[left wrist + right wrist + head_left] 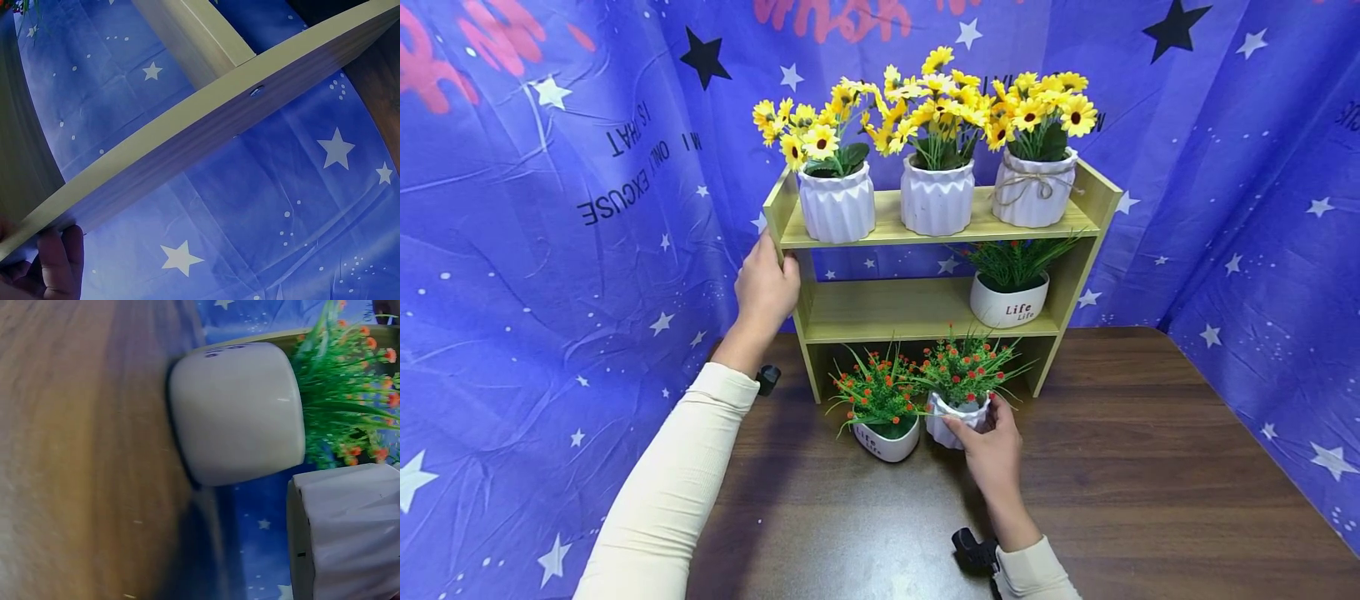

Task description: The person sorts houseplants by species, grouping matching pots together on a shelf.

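My left hand (767, 283) grips the left side panel of a light wooden shelf (887, 312); in the left wrist view its fingers (62, 259) curl around the panel's edge (169, 128). My right hand (996, 446) holds a white pleated pot (951, 421) of red-flowered greenery (966, 367) by the rim, in front of the shelf. The right wrist view shows the underside of this pleated pot (356, 531), raised off the table. Just left of it a smooth white "Life" pot (887, 442) with red flowers stands on the table.
Three white pots of yellow flowers (938, 196) line the top shelf. Another "Life" pot (1011, 302) sits at the right of the middle shelf. A brown wooden table (1150, 467) carries everything. Blue star-patterned curtain (625, 333) surrounds the back and sides.
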### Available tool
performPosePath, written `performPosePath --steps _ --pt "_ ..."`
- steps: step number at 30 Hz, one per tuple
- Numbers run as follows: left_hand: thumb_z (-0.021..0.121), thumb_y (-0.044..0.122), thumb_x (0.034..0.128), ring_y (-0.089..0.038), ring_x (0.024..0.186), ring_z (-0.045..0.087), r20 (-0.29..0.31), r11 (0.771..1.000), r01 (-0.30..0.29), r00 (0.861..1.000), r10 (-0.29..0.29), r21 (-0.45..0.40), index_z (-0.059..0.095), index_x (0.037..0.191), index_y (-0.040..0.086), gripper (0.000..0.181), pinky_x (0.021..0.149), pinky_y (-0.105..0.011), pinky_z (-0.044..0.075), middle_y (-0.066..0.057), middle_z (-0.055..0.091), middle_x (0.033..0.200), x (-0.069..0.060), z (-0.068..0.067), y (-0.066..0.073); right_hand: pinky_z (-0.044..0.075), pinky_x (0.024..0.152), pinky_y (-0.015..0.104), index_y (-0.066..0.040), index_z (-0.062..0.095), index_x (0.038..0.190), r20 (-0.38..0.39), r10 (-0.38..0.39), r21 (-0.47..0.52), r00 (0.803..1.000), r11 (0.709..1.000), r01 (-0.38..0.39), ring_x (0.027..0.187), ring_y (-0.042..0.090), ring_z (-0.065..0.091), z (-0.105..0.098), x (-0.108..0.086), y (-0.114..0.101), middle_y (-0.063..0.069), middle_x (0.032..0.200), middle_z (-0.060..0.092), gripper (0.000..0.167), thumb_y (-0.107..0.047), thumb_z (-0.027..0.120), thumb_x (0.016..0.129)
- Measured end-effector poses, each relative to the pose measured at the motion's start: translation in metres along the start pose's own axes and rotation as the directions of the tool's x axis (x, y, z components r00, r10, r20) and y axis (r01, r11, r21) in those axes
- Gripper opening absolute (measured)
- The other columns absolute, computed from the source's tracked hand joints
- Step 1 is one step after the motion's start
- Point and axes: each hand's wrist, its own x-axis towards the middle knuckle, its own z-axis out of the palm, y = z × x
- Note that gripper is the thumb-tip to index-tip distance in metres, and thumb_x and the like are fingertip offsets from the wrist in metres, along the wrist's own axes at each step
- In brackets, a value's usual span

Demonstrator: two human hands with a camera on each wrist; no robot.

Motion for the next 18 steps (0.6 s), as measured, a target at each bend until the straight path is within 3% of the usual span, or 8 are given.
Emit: performPosePath --steps 5,12,18 --pt "0.045 0.021 0.0887 -0.044 0.098 0.056 0.003 1.000 0.005 1.000 -0.005 0.003 0.043 0.132 0.010 0.045 0.075 -0.057 0.041 -0.017 0.058 0.114 0.000 0.000 -0.001 0.044 0.071 0.014 -0.003 0.051 0.122 0.005 -0.028 0.027 1.000 0.999 0.027 0.096 0.020 0.058 -0.006 0.000 -0.013 0.013 0.109 0.062 0.069 -0.016 0.085 0.063" --pt "0.046 0.022 0.0889 -0.044 0.098 0.057 -0.005 1.000 -0.002 1.000 0.002 -0.001 0.044 0.131 0.011 0.044 0.075 -0.057 0.041 -0.016 0.058 0.113 0.000 0.000 -0.001 0.045 0.074 0.013 0.005 0.049 0.120 0.023 -0.063 0.053 0.998 0.997 0.061 0.099 0.029 0.058 -0.016 -0.006 -0.067 0.022 0.110 0.060 0.062 -0.003 0.080 0.067" --pt "0.044 0.023 0.0897 -0.044 0.098 0.057 -0.002 1.000 -0.002 1.000 0.002 -0.005 0.045 0.129 0.011 0.041 0.075 -0.057 0.041 -0.015 0.058 0.115 0.000 0.001 -0.001 0.047 0.074 0.017 -0.001 0.052 0.119 0.028 -0.125 0.122 0.992 0.985 0.121 0.096 0.023 0.059 -0.017 0.011 -0.063 0.014 0.109 0.061 0.064 -0.009 0.083 0.064"
